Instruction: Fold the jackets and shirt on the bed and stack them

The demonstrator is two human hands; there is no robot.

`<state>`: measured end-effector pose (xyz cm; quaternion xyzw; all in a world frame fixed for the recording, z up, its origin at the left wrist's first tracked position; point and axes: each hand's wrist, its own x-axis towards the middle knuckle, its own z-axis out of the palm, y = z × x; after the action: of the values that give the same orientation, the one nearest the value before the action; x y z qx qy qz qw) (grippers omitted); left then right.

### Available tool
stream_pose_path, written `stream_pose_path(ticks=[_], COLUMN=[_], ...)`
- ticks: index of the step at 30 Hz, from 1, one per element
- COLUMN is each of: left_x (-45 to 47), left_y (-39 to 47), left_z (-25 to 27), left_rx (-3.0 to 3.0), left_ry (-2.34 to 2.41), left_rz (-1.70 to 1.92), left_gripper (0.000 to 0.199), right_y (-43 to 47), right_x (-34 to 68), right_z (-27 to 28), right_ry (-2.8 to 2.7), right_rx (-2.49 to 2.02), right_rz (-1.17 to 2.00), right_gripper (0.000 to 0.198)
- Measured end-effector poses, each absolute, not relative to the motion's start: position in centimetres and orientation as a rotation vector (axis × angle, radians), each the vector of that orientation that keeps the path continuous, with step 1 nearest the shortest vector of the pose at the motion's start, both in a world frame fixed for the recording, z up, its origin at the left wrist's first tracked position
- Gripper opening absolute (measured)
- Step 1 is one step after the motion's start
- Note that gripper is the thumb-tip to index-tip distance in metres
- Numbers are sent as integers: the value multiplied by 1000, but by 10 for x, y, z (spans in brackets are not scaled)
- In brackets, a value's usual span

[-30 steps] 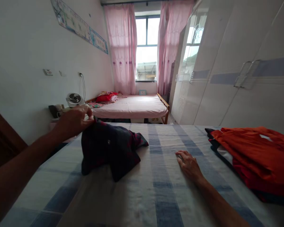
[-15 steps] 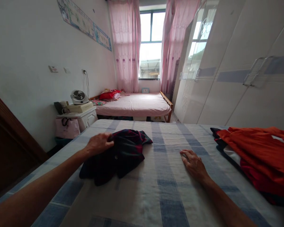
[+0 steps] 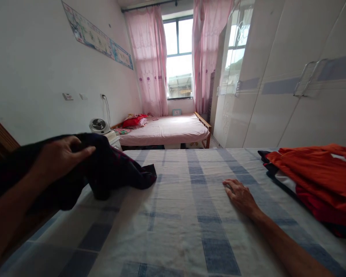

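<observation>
A dark garment with thin red lines [image 3: 106, 165] is lifted on the left, its right end trailing onto the checked bedsheet [image 3: 173, 238]. Gripping it from above is my left hand [image 3: 60, 156], closed on the cloth, slightly smeared by motion. What kind of garment it is cannot be made out in its bunched state. My right hand [image 3: 239, 194] lies on the sheet with fingers loosely bent and holding nothing. To the right of that hand, and apart from it, sits a pile of folded clothes with an orange one [image 3: 320, 169] on top.
Beyond the far edge of this bed stands a second bed [image 3: 167, 130] with pink bedding. A small fan [image 3: 98, 125] rests on a white cabinet at the left. White wardrobes [image 3: 265, 115] line the right side, and pink curtains [image 3: 150, 65] flank the window.
My left hand has drawn the dark garment up and leftward, off the middle of the bed. My right hand stays on the sheet in about the same place. The view has shifted slightly.
</observation>
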<state>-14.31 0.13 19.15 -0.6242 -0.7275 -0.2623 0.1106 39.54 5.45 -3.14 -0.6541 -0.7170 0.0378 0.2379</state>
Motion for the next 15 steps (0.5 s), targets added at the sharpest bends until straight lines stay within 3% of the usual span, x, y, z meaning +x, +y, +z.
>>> stream_pose_path(ticks=[6,15], left_x=[-104,-33], left_y=[15,46], left_z=[85,14], left_rx=[-2285,-2211], left_ry=[-2258,-1930], left_rz=[-505,-697], left_gripper=[45,40], right_y=[54,44], right_x=[395,385], right_z=[-30,-24], right_ry=[-1956,-1922], right_rx=[-1786,-1710], right_rz=[104,121], right_gripper=[33,29])
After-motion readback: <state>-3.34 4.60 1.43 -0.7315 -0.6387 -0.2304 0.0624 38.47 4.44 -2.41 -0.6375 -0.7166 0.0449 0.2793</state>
